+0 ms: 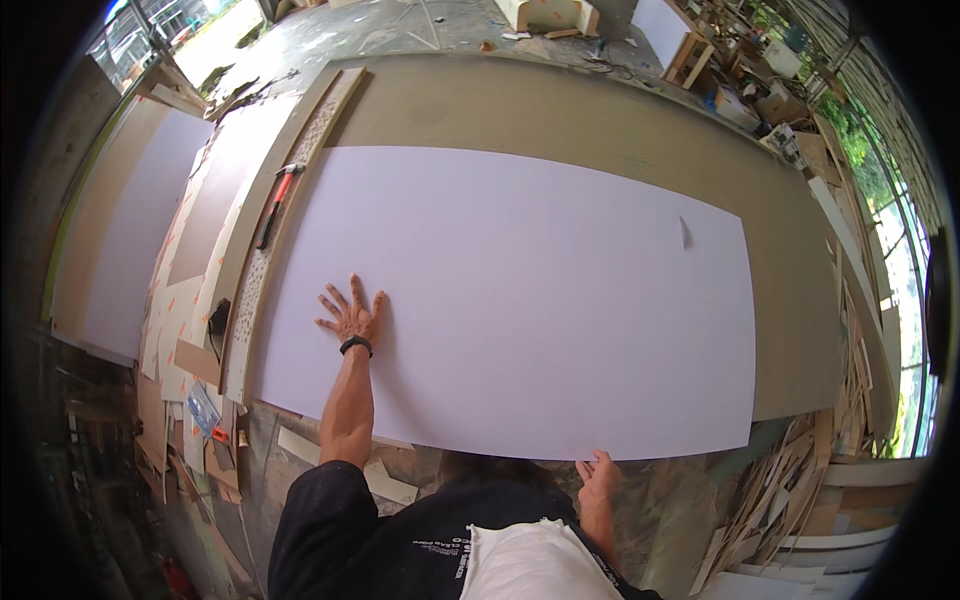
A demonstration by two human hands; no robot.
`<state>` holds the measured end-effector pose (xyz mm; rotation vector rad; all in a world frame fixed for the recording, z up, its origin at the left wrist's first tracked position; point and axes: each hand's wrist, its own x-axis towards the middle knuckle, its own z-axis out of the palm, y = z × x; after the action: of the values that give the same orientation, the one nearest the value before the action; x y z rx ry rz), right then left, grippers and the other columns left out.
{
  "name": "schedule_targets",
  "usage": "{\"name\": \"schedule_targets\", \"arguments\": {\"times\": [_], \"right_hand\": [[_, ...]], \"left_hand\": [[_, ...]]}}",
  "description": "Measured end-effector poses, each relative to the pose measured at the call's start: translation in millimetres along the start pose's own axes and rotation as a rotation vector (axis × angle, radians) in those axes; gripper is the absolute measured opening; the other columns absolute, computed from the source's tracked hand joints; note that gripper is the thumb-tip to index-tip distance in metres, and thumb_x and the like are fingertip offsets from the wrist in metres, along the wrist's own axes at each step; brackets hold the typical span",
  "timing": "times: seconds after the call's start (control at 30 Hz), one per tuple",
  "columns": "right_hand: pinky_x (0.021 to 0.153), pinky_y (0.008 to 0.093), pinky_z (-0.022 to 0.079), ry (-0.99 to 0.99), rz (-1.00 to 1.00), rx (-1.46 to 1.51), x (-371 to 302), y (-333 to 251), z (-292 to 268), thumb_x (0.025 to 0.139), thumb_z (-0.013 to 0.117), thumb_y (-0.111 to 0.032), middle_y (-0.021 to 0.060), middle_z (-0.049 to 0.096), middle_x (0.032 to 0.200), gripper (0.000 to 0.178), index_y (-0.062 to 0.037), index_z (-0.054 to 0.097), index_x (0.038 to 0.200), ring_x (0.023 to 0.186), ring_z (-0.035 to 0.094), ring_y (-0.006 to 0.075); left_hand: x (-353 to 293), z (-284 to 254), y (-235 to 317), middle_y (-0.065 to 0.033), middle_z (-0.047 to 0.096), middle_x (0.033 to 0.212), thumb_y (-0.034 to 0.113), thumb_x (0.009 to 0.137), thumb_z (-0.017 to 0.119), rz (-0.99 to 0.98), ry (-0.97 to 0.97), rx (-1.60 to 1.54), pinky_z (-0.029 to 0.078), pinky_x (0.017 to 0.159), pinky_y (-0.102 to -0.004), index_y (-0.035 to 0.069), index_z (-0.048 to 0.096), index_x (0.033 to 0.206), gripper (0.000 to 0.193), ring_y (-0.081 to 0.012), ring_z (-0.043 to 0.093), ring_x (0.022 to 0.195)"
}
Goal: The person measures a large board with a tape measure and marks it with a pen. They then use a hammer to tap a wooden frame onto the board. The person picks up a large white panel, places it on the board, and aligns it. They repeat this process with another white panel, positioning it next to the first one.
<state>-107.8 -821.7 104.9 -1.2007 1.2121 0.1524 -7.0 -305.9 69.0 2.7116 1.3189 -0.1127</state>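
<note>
A large white sheet [540, 300] lies across a brown-grey board [470, 105] in front of me. Flat on its left part rests my left hand [350, 312], fingers spread wide, with a dark band round the wrist. At the sheet's near edge, right of my body, my right hand [597, 475] grips the rim; part of its fingers is hidden below. Toward the far right corner a small thin curled piece [685, 233] shows on the white surface. A hammer [278, 205] with a red and black handle lies on the wooden strip [300, 150] along the left side.
Stacked panels [130, 235] and offcuts crowd the left. Wood scraps [765, 510] pile up at the lower right, with more strips along the right side. A cluttered heap [770, 90] stands at the far right. A clear plastic packet [202, 408] lies among boards at lower left.
</note>
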Motion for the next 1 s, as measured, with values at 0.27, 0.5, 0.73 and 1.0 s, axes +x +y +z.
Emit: {"name": "schedule_targets", "arguments": {"times": [0.27,0.5,0.73,1.0], "right_hand": [[0.072,0.0346,0.056,-0.001,-0.034,-0.221,17.3,-15.2,22.4,0.079,0.066,-0.020,0.0204,0.055,0.111,0.045,0.0101,0.057,0.112,0.091,0.061,0.0282],[0.079,0.0428,0.050,0.060,-0.540,-0.537,55.4,7.3,44.1,0.079,0.067,-0.020,0.0175,0.054,0.115,0.046,0.0061,0.058,0.116,0.092,0.059,0.0262],[0.096,0.0477,0.038,0.252,-1.041,-1.136,24.6,-35.5,96.2,0.085,0.063,-0.020,0.0171,0.044,0.131,0.046,-0.0021,0.053,0.127,0.119,0.046,0.0331],[0.100,0.0494,0.033,0.361,-1.286,-0.775,67.2,-51.6,117.1,0.095,0.052,-0.020,0.0179,0.041,0.131,0.036,-0.0035,0.049,0.126,0.122,0.041,0.0350]], "left_hand": [[30.5,-4.0,24.9,-0.0181,-0.003,0.161,0.078,0.087,0.028,0.000,0.009,-0.033,-0.005,0.109,-0.0723,0.034,0.013,0.155,0.082,-0.0401,-0.009,0.148],[69.0,1.4,51.5,-0.0176,-0.003,0.162,0.077,0.088,0.030,-0.002,0.025,-0.032,-0.005,0.109,-0.0721,0.035,0.014,0.155,0.081,-0.0404,-0.009,0.148],[105.9,3.7,77.4,-0.0177,-0.002,0.162,0.078,0.087,0.031,-0.003,0.013,-0.027,-0.003,0.109,-0.0720,0.035,0.013,0.155,0.082,-0.0409,-0.008,0.148],[142.3,-2.0,105.8,-0.0188,-0.001,0.161,0.078,0.088,0.027,-0.005,0.013,0.001,-0.001,0.109,-0.0723,0.034,0.011,0.155,0.082,-0.0421,-0.007,0.148]]}}
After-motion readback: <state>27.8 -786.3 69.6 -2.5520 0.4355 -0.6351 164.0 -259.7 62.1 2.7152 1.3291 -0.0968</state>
